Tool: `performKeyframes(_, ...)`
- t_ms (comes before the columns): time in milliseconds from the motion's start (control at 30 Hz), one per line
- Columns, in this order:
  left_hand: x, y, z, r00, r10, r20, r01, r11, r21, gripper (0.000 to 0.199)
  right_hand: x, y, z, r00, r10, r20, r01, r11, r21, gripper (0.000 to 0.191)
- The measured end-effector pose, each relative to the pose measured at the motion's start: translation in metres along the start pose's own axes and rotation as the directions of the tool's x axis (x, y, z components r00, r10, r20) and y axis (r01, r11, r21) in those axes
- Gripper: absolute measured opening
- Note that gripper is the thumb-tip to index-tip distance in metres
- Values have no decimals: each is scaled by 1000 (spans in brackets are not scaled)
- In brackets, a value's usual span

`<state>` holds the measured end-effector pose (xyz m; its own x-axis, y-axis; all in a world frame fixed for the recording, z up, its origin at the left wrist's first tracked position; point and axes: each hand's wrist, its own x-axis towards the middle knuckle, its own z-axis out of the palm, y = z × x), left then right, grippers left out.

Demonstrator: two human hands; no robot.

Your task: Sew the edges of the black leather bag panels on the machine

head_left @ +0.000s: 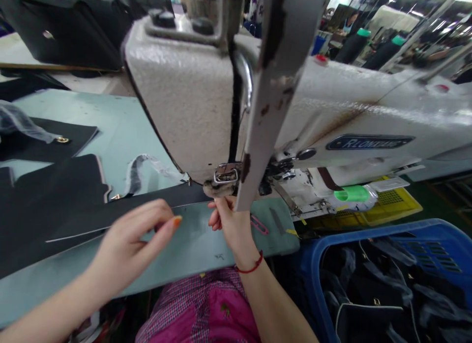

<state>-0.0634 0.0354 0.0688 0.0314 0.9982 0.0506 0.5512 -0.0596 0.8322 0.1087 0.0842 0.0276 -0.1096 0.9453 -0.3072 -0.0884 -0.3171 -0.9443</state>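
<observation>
My left hand [136,235] hovers over the front edge of a black leather-like panel [70,200], its fingers curled and thumb near the index finger. An orange spot shows at the thumb tip, and I see nothing between the fingers. At the needle area of a white sewing machine [184,102], my right hand [232,222] has its fingers curled in close, right by the end of the panel. A grey metal bar [273,102] hides part of these fingers, so what they hold cannot be made out. The panel has a pale edge line and lies on the green-blue table [191,249].
Pink thread snips [259,225] lie right of my right hand. A blue basket [317,264] with black bag parts stands at the lower right, a yellow crate [398,205] behind it. Another black piece [79,136] and black bags [73,33] are at left.
</observation>
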Motion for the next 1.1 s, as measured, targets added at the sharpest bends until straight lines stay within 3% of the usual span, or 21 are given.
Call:
performKeyframes(67,-1,-9,23,983,-151,102,172,951,-257,29,0,-1,-1,1000,-26,2,26,999,-22,38)
performKeyframes(167,12,-21,58,910,-327,255,414,679,-606,45,0,-3,-1,999,-41,6,41,995,-87,38)
performKeyframes(233,26,-26,73,875,-405,266,466,553,-690,48,1,-2,-2,1000,-29,2,30,993,-112,38)
performKeyframes(300,39,-29,78,830,-506,235,503,497,-707,46,2,0,-2,1000,-27,1,27,993,-116,36)
performKeyframes(367,45,-29,77,809,-549,212,512,480,-712,42,2,3,-3,999,-46,7,46,993,-106,36)
performKeyframes(467,47,-28,75,822,-528,214,498,484,-720,38,-3,7,-5,997,-72,25,74,996,-55,39)
performKeyframes(600,48,-27,75,808,-547,218,516,479,-711,34,-21,19,-10,997,-50,55,49,999,16,45)
performKeyframes(800,55,-30,75,869,-424,255,464,518,-719,34,-48,39,-17,994,60,88,-61,998,13,51)
performKeyframes(1100,59,-23,76,889,-412,199,408,516,-753,33,-61,40,-15,982,85,171,-85,996,-2,51)
